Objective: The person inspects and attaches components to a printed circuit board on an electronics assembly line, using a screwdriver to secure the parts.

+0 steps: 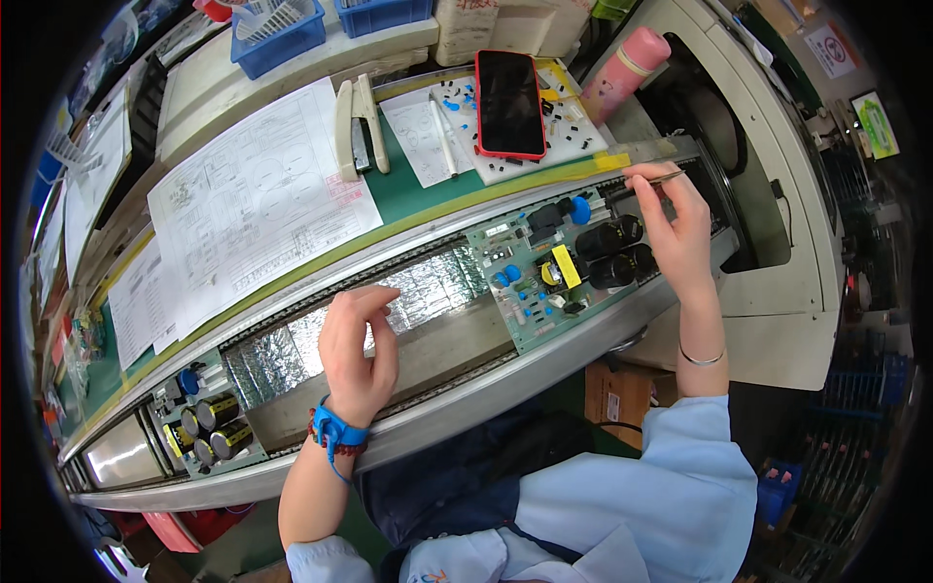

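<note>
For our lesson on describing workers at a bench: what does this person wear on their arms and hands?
Both hands are bare, without gloves. The left hand has a blue wrist strap with a dark red beaded bracelet beside it. The right hand has a thin silver bangle on the forearm. Light blue sleeves are pushed up, leaving the forearms uncovered.

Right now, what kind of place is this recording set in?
Most likely an electronics assembly line: a populated circuit board rides a conveyor track, a second board follows, and a diagram sheet lies on the bench.

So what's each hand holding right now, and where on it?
Right hand pinches thin metal tweezers near their rear end, above the circuit board. Left hand holds nothing visible.
</note>
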`<state>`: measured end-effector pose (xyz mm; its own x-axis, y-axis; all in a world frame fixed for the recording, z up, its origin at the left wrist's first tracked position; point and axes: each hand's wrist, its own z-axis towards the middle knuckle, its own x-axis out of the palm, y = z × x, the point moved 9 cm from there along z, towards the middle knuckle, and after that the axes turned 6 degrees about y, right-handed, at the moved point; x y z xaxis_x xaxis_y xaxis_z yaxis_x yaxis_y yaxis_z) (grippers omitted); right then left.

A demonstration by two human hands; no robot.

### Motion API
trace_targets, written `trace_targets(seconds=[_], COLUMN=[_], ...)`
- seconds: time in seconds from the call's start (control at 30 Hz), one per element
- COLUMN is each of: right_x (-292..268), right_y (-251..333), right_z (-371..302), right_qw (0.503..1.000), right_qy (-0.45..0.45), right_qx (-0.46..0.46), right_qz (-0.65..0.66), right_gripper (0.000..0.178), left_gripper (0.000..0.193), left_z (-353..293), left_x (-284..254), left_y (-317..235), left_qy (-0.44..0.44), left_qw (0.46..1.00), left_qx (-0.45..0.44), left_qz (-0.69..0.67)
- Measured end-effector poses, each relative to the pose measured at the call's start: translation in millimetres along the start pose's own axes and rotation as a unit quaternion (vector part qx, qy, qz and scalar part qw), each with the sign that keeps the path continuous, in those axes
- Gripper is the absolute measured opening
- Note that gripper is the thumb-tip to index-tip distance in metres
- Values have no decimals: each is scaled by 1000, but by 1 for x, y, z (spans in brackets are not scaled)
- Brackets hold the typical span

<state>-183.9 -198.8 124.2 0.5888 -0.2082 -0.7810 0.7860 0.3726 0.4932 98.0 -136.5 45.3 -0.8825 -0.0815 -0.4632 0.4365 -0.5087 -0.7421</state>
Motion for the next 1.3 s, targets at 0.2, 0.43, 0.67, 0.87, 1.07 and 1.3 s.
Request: trace_targets(seconds=[0.2,0.43,0.67,0.87,1.07,1.3], right_x=[3,29,44,52,52,45], right_y=[16,-57,-114,-140,-163,-158], right_z=[-3,5,10,9,12,16], right_qw=[998,967,928,891,896,909], right_qy=[40,185,300,364,363,350], right_qx=[-19,159,219,261,249,211], right_qz=[-38,-74,-31,-73,-59,-84], right_gripper=[11,33,60,63,59,65], left_gripper=[28,27,24,23,23,25], left_z=[-1,-1,0,1,3,1], left_x=[-3,-4,-9,-9,-8,-12], left_y=[-1,-5,-10,-11,-12,-21], left_qy=[-6,-12,-19,-22,-17,-20], left_qw=[1000,1000,999,999,999,997], left_qx=[11,28,32,47,51,69], left_qz=[-8,-2,3,14,8,23])
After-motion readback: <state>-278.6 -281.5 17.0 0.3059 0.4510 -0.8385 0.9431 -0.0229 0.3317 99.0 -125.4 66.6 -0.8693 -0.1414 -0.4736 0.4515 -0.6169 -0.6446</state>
